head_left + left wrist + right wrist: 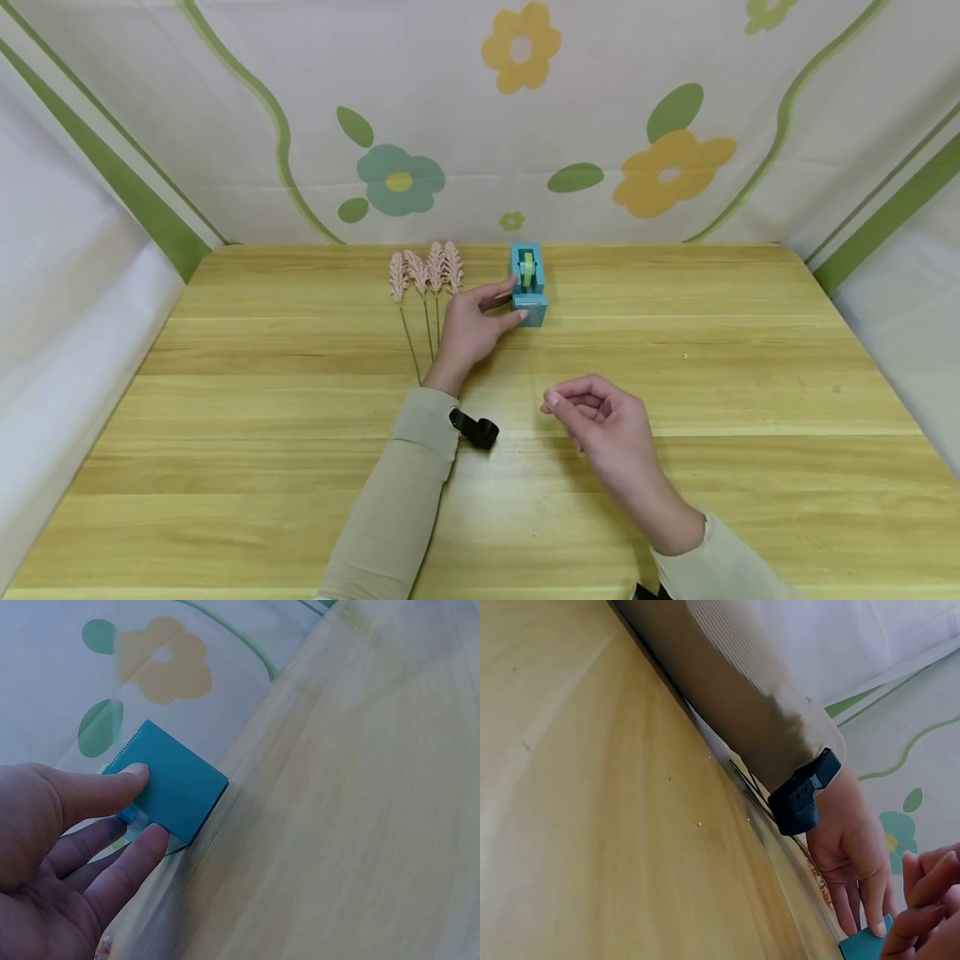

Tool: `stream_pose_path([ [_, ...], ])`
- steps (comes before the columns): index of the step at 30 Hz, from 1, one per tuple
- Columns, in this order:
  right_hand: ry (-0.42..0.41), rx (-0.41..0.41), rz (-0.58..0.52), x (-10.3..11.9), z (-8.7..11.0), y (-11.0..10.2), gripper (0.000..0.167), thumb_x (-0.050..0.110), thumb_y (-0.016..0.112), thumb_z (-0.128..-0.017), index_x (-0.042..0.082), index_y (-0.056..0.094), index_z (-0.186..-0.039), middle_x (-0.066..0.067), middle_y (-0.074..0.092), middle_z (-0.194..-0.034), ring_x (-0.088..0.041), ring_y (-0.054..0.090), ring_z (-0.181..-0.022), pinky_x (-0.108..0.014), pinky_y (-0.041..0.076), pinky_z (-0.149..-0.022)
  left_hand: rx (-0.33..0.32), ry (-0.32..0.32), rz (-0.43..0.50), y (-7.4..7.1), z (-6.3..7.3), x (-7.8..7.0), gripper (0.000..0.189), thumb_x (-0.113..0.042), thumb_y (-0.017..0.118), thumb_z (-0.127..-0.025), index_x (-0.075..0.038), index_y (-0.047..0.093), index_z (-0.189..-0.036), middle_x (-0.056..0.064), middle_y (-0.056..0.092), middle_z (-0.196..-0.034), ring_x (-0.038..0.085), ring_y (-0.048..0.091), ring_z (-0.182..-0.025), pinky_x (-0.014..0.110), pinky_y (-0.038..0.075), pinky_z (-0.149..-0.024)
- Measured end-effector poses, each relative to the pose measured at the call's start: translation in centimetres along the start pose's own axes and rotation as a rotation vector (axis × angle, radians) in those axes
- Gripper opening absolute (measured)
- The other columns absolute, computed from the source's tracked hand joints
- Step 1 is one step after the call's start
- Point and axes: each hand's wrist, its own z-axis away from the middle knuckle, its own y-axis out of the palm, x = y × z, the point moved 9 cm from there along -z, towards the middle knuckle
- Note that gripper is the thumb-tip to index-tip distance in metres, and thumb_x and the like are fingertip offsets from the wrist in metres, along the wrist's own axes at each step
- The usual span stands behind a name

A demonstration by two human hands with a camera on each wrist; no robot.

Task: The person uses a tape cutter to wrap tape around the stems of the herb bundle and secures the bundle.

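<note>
A blue tape dispenser (529, 310) with a greenish roll of tape (528, 269) stands near the table's back edge. My left hand (474, 327) grips it from the left, thumb on the front block and fingers along the side. The left wrist view shows that thumb against the dispenser's blue face (176, 784), below the toothed edge. Nearer the front, my right hand (611, 429) pinches thumb and forefinger together. A faint clear strip of tape (542, 362) runs from the dispenser toward those fingertips. In the right wrist view the right hand (930, 907) overlaps the dispenser.
Several pink flower sprigs (422, 271) on thin dark stems lie left of the dispenser, partly behind the left hand and sleeve. Behind the wooden table (247, 400) hangs a flowered cloth (450, 100). Black cameras (476, 429) sit on the wrists.
</note>
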Motion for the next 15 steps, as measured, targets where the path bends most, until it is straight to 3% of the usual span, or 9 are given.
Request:
stream_pose_path([
  [15,-0.058,0.009,0.012,0.9,1.1,-0.1,0.015,0.011,0.077,-0.101,-0.002,0.074,-0.107,0.001,0.082,-0.090,-0.007,0.055,-0.061,-0.019,0.043,-0.050,-0.004,-0.010,-0.005,0.0,0.1,0.0,0.051,-0.018,0.088,-0.092,-0.029,0.072,-0.139,0.001,0.072,-0.144,0.026,0.069,-0.133,0.044,0.055,-0.113],
])
